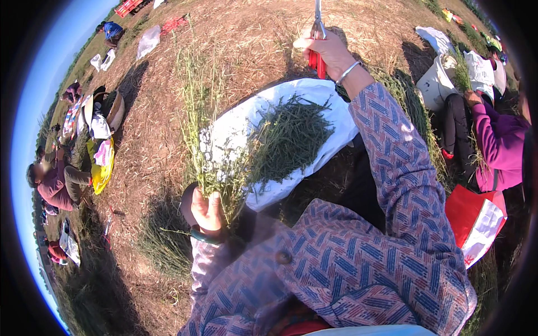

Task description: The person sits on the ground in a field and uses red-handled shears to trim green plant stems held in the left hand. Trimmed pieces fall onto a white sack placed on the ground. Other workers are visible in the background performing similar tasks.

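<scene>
My left hand [207, 212] grips a bunch of tall green plant stems [195, 138] near its base, with the stems rising upright above the fist. My right hand [330, 52], raised at the upper middle, holds scissors [318, 29] with red handles, the blades pointing away from me. The fingers are around the handles, clear of the stems. Between and below the hands lies a white plastic sack [307, 86], spread on the ground and bearing a heap of cut green stems [290, 138]. Leafy ends of the held bunch overlap the left part of the sack.
A pile of green plants [164, 235] lies left of me. At right, a co-worker in purple [500, 143] holds stems near a white bucket [435, 84]; a red and white bag [466, 214] lies close to my right elbow. Several people sit at left among baskets and bags. Dry straw covers the ground.
</scene>
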### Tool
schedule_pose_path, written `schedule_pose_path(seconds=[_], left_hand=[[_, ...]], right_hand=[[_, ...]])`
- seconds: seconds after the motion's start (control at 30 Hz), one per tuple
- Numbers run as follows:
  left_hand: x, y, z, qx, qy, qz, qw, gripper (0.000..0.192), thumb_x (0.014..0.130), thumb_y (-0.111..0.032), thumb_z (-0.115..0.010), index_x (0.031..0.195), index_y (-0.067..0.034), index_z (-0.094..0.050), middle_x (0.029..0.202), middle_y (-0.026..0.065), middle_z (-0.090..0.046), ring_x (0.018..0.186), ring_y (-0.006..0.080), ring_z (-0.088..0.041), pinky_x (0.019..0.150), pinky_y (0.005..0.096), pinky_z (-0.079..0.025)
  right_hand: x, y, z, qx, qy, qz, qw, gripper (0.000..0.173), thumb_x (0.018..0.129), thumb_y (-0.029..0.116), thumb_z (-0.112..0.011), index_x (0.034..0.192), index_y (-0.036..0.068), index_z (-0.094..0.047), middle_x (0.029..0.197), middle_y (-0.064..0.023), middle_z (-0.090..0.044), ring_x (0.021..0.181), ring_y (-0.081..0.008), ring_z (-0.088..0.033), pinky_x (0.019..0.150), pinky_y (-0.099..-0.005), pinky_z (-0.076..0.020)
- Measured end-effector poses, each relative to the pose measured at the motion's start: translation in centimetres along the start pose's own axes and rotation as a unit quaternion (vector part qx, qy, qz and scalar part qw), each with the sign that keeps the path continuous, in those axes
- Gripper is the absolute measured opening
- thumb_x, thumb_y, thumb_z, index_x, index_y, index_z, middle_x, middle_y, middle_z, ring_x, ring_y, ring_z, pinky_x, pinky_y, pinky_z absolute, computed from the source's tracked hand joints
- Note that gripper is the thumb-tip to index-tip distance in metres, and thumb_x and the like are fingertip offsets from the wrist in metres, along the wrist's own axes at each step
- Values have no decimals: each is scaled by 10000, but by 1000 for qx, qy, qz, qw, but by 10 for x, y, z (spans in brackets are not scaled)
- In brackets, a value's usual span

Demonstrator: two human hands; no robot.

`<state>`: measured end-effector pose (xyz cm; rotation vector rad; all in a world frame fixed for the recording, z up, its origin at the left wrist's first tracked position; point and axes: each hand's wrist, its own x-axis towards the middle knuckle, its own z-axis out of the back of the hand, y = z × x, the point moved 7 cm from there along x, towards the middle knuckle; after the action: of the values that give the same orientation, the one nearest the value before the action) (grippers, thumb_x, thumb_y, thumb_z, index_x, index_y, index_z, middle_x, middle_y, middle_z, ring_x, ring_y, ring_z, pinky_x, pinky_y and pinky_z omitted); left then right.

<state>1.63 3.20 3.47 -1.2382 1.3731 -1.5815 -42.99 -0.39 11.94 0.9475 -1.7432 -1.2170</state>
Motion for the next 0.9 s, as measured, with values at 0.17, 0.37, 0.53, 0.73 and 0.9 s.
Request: schedule_pose_path(seconds=[0.17,0.37,0.53,0.73,0.9], left_hand=[[10,15,5,-40,0,81,996,166,874,-126,-695,996,-50,-610,705,-42,-562,471,27,-404,405,185,-284],[15,28,1,-164,32,123,978,137,878,-47,-639,1010,-29,-607,779,33,-628,597,88,-538,492,206,-402],[17,21,-16,-187,121,136,965,92,907,-100,-624,968,-32,-637,663,-17,-567,544,55,-470,503,213,-349],[17,25,-21,-141,104,141,974,101,922,-109,-594,920,-12,-624,630,-22,-538,507,50,-420,473,200,-303],[21,28,-23,-138,104,131,976,97,944,-98,-566,869,-43,-589,656,-16,-549,508,45,-407,475,193,-302]], right_hand=[[-99,-28,-80,4,148,-145,978,86,826,95,-702,828,72,-619,738,0,-598,604,-59,-531,562,-221,-429],[-176,-77,-173,-159,348,-137,914,99,848,149,-637,817,63,-601,742,-18,-659,644,-71,-574,602,-248,-457],[-174,-91,-202,-188,378,-112,899,136,826,185,-653,822,54,-617,684,-6,-616,615,-81,-536,582,-268,-423],[-166,-101,-220,-226,392,-107,885,92,868,129,-629,879,44,-596,743,15,-590,671,-67,-526,609,-243,-430],[-157,-106,-210,-160,324,-142,922,86,875,114,-656,899,56,-597,740,24,-573,672,-58,-521,614,-233,-417]])
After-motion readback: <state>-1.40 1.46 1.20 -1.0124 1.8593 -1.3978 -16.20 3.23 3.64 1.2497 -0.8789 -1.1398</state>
